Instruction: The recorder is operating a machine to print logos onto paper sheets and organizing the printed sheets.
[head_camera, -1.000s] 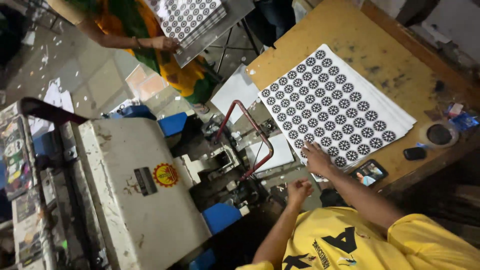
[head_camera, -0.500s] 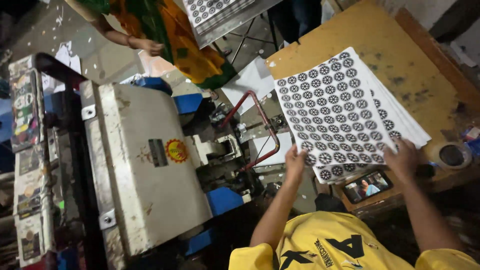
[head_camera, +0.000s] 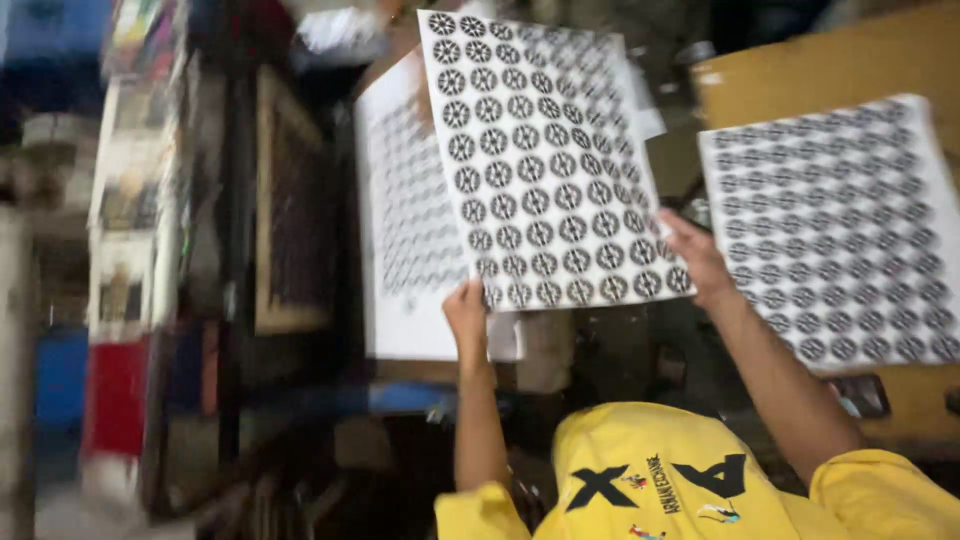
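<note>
while both arms reach up and away from the yellow shirt (head_camera: 690, 480), a printed sheet (head_camera: 550, 150) of black round patterns on white is held up between the hands, lifted clear of everything under it. the left hand (head_camera: 467, 312) is closed on the sheet's near left corner, fingers curled over the edge; the right hand (head_camera: 695, 258) pinches the near right corner, thumb on top as far as i can tell (the blur makes it hard to be sure). just behind the raised sheet, to the left, lies a white stack (head_camera: 410, 220) of similar sheets, and well off to the right another patterned sheet (head_camera: 840, 230) rests on the brown tabletop (head_camera: 830, 60). a dark machine frame (head_camera: 270, 200) stands at far left, smeared by motion.

judging by how it hangs, the sheet looks light and thin, stiff enough to stay flat when held at two corners yet likely to flop or crease if gripped by one. taking it at the near edge, hands set wide apart, seems the sound way to carry it.
</note>
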